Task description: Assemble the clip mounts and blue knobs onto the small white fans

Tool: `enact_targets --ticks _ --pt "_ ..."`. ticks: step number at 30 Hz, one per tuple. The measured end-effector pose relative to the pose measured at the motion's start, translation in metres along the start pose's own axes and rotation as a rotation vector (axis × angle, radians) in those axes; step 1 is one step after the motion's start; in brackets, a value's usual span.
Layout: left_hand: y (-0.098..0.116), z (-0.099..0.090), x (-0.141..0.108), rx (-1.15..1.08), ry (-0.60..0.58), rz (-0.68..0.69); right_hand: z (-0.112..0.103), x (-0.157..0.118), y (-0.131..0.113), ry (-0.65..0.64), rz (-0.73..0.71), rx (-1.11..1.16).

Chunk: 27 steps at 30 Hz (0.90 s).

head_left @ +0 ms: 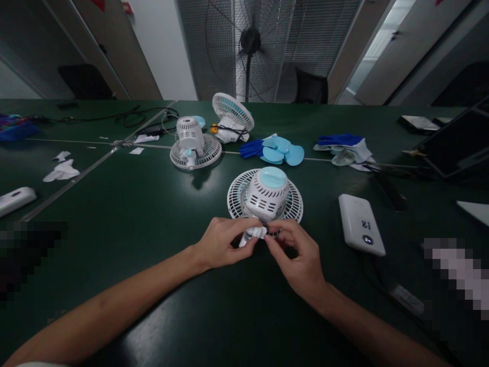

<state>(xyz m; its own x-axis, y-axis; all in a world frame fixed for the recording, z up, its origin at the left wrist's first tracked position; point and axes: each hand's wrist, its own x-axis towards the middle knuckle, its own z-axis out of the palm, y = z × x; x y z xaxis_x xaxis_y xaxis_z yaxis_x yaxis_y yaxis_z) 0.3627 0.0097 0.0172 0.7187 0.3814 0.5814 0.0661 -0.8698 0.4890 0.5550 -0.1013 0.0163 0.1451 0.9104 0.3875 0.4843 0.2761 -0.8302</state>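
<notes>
On the dark green table stands a white fan (pixel 267 196) with a light blue cap, its round grille flat beneath the motor housing. My left hand (pixel 231 240) pinches a small white part (pixel 256 232) at the near side of this fan. Close beside it, my right hand (pixel 296 250) has thumb and index finger at the right end of the same part. Whether the right fingers grip the part or something smaller is too small to tell.
Behind lie two more fans (pixel 190 137) (pixel 231 120), light blue blades (pixel 283 150), blue gloves (pixel 251 148) and more gloves (pixel 346 148). A white box marked 18 (pixel 361 221) is at the right. White scraps (pixel 62 171) and a white device (pixel 17 200) lie left.
</notes>
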Motion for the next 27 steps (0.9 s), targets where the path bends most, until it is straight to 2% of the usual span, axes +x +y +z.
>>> enact_targets --ticks 4,8,14,19,22,27 --pt "-0.0007 0.0006 -0.0007 -0.009 0.01 -0.015 0.0004 -0.0032 0.0002 0.008 -0.054 -0.021" --pt "-0.0013 0.0007 -0.0014 -0.009 -0.004 -0.009 0.0008 -0.0001 0.0016 0.028 -0.038 -0.018" --pt "-0.001 0.0005 -0.0009 0.019 -0.026 0.003 0.0017 0.0055 0.0012 -0.082 0.033 -0.034" --pt "-0.0007 0.0007 -0.0009 0.005 0.001 -0.001 0.0008 -0.0005 0.0007 0.007 -0.032 -0.013" --pt "-0.0013 0.0011 -0.0014 -0.007 -0.002 -0.018 0.0007 -0.003 0.001 0.007 -0.07 -0.029" --pt "-0.0024 0.0007 -0.0017 -0.001 -0.012 -0.005 0.0016 -0.0002 0.0036 0.01 -0.037 -0.024"
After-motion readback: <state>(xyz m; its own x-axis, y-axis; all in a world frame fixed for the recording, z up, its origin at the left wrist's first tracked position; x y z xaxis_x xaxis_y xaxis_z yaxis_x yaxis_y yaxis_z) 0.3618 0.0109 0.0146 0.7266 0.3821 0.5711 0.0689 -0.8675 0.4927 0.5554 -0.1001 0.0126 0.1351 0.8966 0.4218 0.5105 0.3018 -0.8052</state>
